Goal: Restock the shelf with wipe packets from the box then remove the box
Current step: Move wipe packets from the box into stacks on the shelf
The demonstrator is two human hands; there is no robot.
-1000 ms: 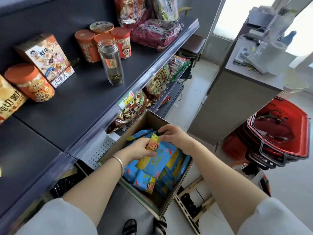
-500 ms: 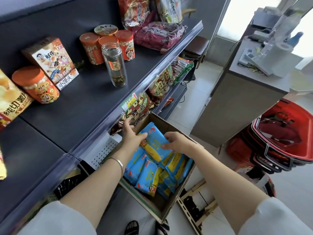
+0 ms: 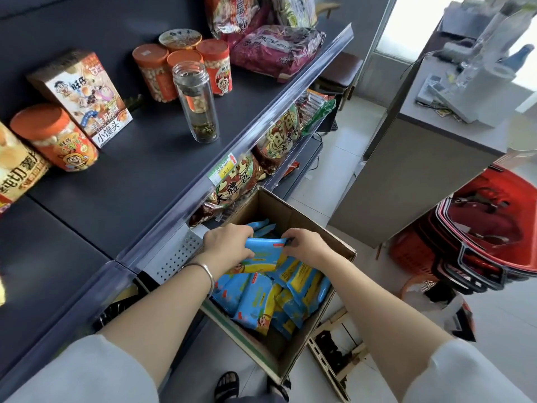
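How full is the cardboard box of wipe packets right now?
Partly full: the cardboard box holds a loose heap of blue wipe packets, and its inner walls are bare above them.

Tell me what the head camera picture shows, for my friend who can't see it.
A person's left hand and right hand grip one blue wipe packet in an open cardboard box full of more packets, beside a dark shelf. The shelf carries orange-lidded jars and a clear bottle; red baskets stack at the right.
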